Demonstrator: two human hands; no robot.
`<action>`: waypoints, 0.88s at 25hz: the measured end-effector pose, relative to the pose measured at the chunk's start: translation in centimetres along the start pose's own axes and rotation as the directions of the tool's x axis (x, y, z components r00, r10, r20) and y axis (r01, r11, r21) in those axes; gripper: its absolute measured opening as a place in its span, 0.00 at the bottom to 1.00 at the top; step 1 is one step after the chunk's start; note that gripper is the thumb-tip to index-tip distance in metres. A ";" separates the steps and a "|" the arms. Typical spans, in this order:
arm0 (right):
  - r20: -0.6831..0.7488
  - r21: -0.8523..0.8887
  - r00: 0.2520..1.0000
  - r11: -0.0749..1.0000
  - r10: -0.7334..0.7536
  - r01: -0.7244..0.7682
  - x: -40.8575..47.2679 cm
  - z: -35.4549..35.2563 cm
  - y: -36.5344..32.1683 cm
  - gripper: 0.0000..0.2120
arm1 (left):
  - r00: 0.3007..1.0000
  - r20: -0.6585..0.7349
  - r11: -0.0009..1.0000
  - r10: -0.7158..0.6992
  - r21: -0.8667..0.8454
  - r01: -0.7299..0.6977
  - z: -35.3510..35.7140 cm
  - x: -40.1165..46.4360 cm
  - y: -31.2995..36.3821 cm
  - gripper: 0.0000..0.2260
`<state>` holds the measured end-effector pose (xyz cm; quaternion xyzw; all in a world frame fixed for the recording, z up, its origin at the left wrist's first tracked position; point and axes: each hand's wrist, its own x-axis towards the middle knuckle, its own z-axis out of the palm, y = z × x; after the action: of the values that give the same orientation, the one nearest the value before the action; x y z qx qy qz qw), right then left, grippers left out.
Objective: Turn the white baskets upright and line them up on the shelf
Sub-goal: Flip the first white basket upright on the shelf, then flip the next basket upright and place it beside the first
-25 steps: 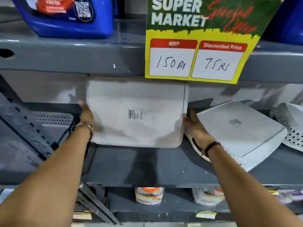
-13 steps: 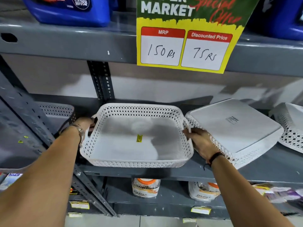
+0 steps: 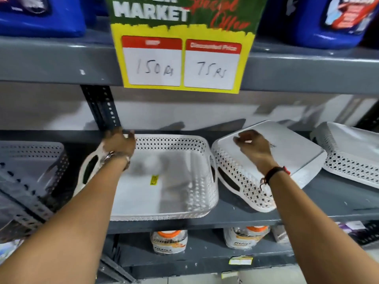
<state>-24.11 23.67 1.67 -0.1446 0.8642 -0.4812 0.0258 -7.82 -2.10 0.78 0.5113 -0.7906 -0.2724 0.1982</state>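
A white lattice basket (image 3: 164, 193) stands upright on the grey shelf (image 3: 328, 199), in the middle. My left hand (image 3: 120, 142) lies on its far left corner, fingers curled over the rim. Right beside it, a second white basket (image 3: 297, 158) lies upside down and tilted, its flat bottom facing up. My right hand (image 3: 254, 147) hovers over that bottom with fingers loosely bent and nothing in them. A third basket (image 3: 348, 154) lies overturned at the far right. Another upright basket (image 3: 30, 160) stands at the left, behind the slanted brace.
A yellow and green price sign (image 3: 182, 64) hangs from the shelf above. A perforated upright (image 3: 102, 107) stands at the back left and a slanted brace (image 3: 22, 201) crosses the left. Blue jugs (image 3: 338, 21) stand overhead, and orange-capped jars (image 3: 168, 240) below.
The middle basket was flipped from bottom-facing-me to upright and set on the shelf. My right hand let go of its handle and moved over the overturned basket; my left hand slid to the far corner.
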 end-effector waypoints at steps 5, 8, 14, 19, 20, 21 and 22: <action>-0.145 -0.179 0.987 0.983 -0.069 0.042 7.0 -9.1 5.9 0.13 | 0.894 0.378 0.971 0.240 -0.085 -0.224 7.9 -4.6 12.8 0.18; -0.054 -0.268 0.999 0.963 0.008 -0.022 11.5 -13.7 10.8 0.15 | 0.899 0.345 0.945 0.269 0.087 -0.316 12.4 -8.0 16.9 0.18; 0.339 -0.316 0.932 0.949 0.125 -0.013 17.0 -15.3 16.8 0.26 | 0.937 0.343 0.973 -0.074 0.231 -0.008 16.9 -11.7 16.6 0.21; 0.390 -0.287 0.888 0.949 0.242 -0.132 17.7 -14.7 18.1 0.35 | 0.867 0.411 0.950 -0.281 -0.008 0.312 18.6 -12.6 16.1 0.29; 0.359 -0.264 0.914 0.960 0.188 -0.094 17.5 -14.9 17.5 0.31 | 0.883 0.389 0.933 -0.261 -0.133 0.334 18.6 -12.5 16.5 0.29; 0.312 -0.187 0.943 0.981 0.118 -0.061 17.1 -15.4 16.7 0.26 | 0.915 0.329 0.908 -0.233 -0.264 0.326 18.3 -12.3 17.0 0.29; 0.242 -0.030 0.969 0.999 0.046 -0.040 16.7 -16.0 15.8 0.24 | 0.946 0.243 0.865 -0.213 -0.404 0.299 17.8 -12.1 17.9 0.29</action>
<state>-46.57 40.15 -1.43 -0.1838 0.8634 -0.4486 0.1397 -26.09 18.90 -2.02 0.5263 -0.6496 -0.5137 0.1927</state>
